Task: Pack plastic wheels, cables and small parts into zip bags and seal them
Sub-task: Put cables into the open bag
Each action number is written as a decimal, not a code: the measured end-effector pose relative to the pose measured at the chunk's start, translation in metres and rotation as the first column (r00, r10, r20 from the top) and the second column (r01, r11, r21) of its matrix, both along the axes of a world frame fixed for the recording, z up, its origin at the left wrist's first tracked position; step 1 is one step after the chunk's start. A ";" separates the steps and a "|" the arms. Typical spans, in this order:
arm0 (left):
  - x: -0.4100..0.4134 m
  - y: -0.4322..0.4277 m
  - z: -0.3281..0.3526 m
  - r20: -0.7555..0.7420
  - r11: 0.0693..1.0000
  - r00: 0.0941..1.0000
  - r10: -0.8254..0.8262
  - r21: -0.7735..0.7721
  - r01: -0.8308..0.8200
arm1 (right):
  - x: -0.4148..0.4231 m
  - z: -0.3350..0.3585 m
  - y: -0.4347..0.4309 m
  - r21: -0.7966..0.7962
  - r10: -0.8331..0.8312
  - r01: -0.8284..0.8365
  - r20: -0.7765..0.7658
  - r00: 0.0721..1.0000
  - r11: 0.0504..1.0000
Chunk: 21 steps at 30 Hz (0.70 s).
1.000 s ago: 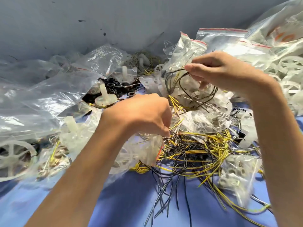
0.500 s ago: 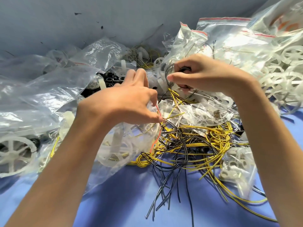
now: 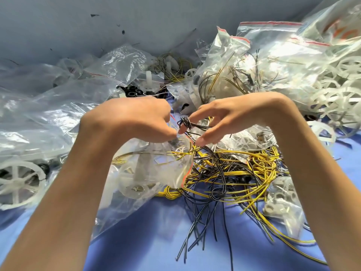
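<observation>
Bright light blows out the clear crinkled plastic bags far right, soft shadows cross the blue cloth nearby, and the edges bow.

One view only: head-worn, wide-angle. Faces forward and down over the person's forearms onto the blue counter. Very near: left hand and right hand meet just above frame centre, at a zip bag and a black cable bundle. Forearms enter from the two bottom corners. Grey wall closes the top of frame, at the counter's far side.
</observation>
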<state>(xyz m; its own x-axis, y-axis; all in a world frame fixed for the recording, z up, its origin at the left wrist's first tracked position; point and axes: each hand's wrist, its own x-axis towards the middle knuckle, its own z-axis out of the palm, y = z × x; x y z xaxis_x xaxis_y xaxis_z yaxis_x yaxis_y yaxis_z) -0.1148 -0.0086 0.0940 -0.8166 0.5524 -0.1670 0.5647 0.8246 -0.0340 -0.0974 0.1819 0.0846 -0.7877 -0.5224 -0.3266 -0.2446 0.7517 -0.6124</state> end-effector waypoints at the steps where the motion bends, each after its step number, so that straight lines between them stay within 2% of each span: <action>1: -0.001 -0.001 0.000 -0.014 1.000 1.000 0.002 0.015 -0.002 | 0.001 0.001 0.000 0.030 0.025 -0.025 0.004 1.000 0.999; 7: -0.009 -0.007 -0.001 -0.092 0.993 0.996 -0.001 0.118 0.012 | 0.000 -0.002 -0.010 0.189 0.069 -0.074 0.033 0.997 0.979; 9: -0.010 -0.008 -0.001 -0.112 0.989 0.994 -0.012 0.144 0.029 | 0.001 -0.001 -0.010 0.208 0.062 -0.055 -0.027 0.998 0.977; 11: -0.008 -0.008 0.001 -0.112 0.975 0.993 -0.033 0.213 0.057 | 0.002 0.002 -0.010 0.216 0.034 0.000 -0.154 0.987 0.976; 13: -0.006 -0.004 0.003 -0.101 0.944 0.993 -0.054 0.320 0.084 | 0.003 0.005 -0.013 0.188 0.021 0.037 -0.296 0.955 0.981; 18: 0.002 0.005 0.009 -0.140 0.853 0.987 -0.078 0.503 0.138 | 0.010 0.013 -0.028 0.041 0.045 -0.027 -0.545 0.838 0.999; 19: 0.001 0.005 0.010 -0.164 0.834 0.984 -0.063 0.533 0.142 | 0.011 0.014 -0.030 0.001 0.029 -0.035 -0.556 0.831 0.999; 21: 0.000 0.000 0.012 -0.195 0.793 0.980 -0.028 0.593 0.141 | 0.012 0.014 -0.032 -0.103 -0.002 -0.053 -0.471 0.882 0.993</action>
<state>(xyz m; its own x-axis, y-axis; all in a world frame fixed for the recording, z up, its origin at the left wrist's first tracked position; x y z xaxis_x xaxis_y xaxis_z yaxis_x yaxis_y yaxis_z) -0.1152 -0.0083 0.1061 -0.7459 0.5625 0.3566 0.6650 0.6585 0.3524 -0.0851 0.1495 0.0983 -0.8203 -0.5548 0.1387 -0.5418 0.6762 -0.4992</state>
